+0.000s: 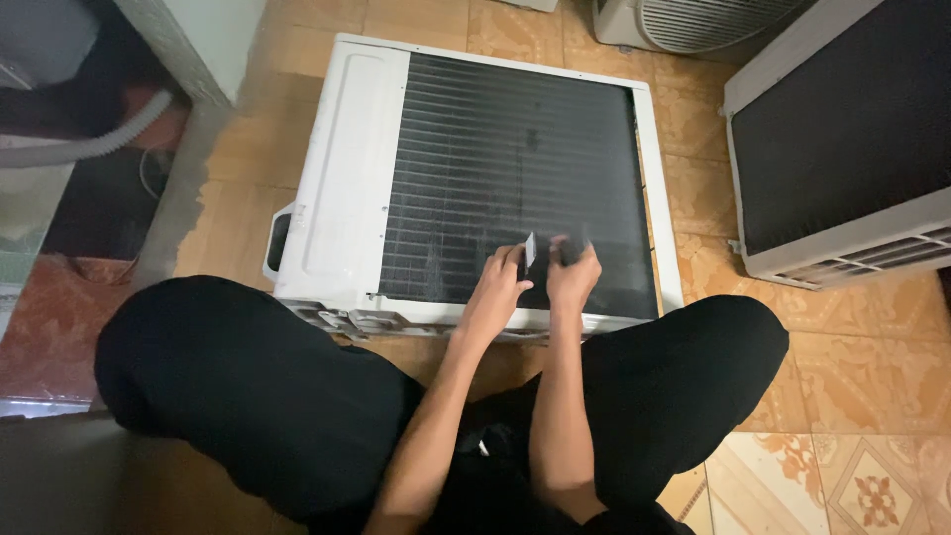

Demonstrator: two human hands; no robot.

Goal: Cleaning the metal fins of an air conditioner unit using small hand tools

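Note:
A white air conditioner outdoor unit (347, 188) lies flat on the tiled floor, its black finned coil (495, 159) facing up. Both my hands rest on the coil's near right part. My left hand (495, 287) pinches a small flat pale tool (530, 250) held upright against the fins. My right hand (573, 272) is closed around a small dark object (570, 248), blurred, right beside the left hand. My knees in black trousers spread on both sides of the unit's near edge.
A second unit (842, 139) with a dark coil lies at the right. A fan grille (693, 20) shows at the top. A grey corrugated hose (89, 144) and a wall corner stand at the left. Patterned tiles (872, 485) cover the floor.

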